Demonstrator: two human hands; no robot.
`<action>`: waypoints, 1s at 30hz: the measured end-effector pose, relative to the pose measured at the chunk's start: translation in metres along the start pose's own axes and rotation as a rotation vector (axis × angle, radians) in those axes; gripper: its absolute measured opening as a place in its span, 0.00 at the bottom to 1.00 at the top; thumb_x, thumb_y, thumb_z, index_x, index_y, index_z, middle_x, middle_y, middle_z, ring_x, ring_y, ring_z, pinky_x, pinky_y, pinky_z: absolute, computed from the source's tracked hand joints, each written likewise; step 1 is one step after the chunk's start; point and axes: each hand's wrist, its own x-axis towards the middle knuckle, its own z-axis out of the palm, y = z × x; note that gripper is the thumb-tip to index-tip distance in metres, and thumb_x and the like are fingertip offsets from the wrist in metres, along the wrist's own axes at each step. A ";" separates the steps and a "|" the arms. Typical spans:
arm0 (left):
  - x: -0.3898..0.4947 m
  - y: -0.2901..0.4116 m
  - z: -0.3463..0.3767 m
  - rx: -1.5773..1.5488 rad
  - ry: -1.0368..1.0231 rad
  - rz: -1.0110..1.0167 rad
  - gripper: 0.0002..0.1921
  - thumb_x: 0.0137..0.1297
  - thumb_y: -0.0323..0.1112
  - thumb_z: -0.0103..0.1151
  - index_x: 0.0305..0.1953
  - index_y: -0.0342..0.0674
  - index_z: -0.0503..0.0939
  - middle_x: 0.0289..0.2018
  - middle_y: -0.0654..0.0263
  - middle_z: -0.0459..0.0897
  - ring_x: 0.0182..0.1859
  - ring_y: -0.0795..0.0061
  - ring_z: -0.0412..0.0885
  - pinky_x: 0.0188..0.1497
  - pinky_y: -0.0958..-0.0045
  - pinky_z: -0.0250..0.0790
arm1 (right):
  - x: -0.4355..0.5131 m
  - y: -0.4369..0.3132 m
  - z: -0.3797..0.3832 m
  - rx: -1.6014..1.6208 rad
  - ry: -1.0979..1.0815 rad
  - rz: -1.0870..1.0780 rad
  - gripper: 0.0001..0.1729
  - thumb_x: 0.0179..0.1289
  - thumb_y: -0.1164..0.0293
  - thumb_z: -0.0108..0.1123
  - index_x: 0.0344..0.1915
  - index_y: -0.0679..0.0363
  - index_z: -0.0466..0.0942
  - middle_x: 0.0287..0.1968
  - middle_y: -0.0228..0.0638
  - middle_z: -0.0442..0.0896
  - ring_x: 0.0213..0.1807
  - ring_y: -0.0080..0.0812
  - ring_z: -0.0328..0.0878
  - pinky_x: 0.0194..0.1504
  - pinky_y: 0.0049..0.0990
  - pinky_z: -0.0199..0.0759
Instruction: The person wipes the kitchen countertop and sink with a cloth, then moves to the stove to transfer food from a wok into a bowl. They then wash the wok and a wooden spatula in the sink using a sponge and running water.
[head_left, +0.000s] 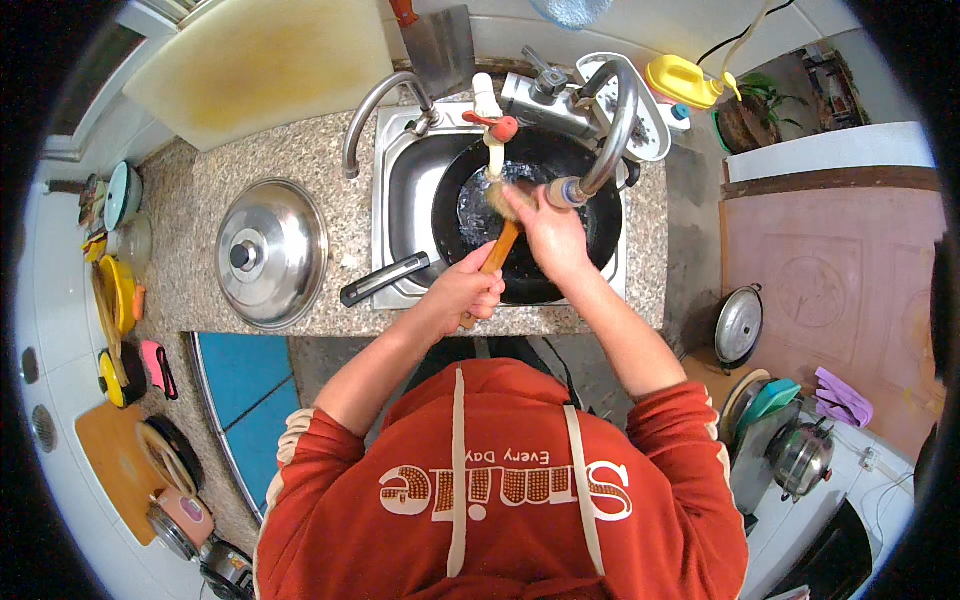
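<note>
A black wok (469, 259) rests across the steel sink (411, 184), its black handle (385, 279) sticking out to the left over the counter. My left hand (469, 289) is closed around the wooden handle (501, 249) of a scrub brush. The brush's pale bristle head (504, 201) is over the wok, close below the white spout of a red-handled tap (501, 129). My right hand (553, 229) is at the brush head, fingers against the bristles; its exact grip is partly hidden. Just above that hand ends a curved metal faucet (619, 112).
A domed steel lid (271, 253) lies on the granite counter (196, 277) left of the sink. Behind stand a cutting board (270, 71) and a cleaver (436, 49). A second faucet (364, 112) arches at the sink's left. A white tray (656, 135) and yellow jug (682, 81) stand at back right.
</note>
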 end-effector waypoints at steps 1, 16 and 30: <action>-0.003 -0.001 0.003 0.009 -0.002 -0.017 0.37 0.73 0.23 0.45 0.79 0.59 0.52 0.28 0.72 0.68 0.21 0.86 0.57 0.20 0.81 0.50 | 0.011 0.010 0.004 0.534 -0.115 0.539 0.26 0.74 0.46 0.56 0.47 0.59 0.79 0.35 0.48 0.84 0.40 0.52 0.84 0.43 0.45 0.77; -0.015 -0.005 0.001 0.060 0.057 -0.030 0.35 0.75 0.25 0.46 0.79 0.57 0.52 0.25 0.74 0.65 0.20 0.87 0.58 0.19 0.81 0.48 | 0.015 0.015 0.020 0.410 -0.184 0.617 0.20 0.76 0.67 0.52 0.64 0.50 0.75 0.48 0.50 0.78 0.51 0.54 0.79 0.53 0.45 0.75; 0.015 -0.007 -0.020 1.121 0.368 0.382 0.28 0.68 0.25 0.47 0.70 0.39 0.69 0.43 0.53 0.84 0.40 0.60 0.84 0.45 0.63 0.76 | -0.033 -0.046 -0.010 0.130 -0.253 -0.099 0.34 0.60 0.78 0.57 0.68 0.49 0.75 0.45 0.45 0.75 0.46 0.51 0.77 0.47 0.44 0.77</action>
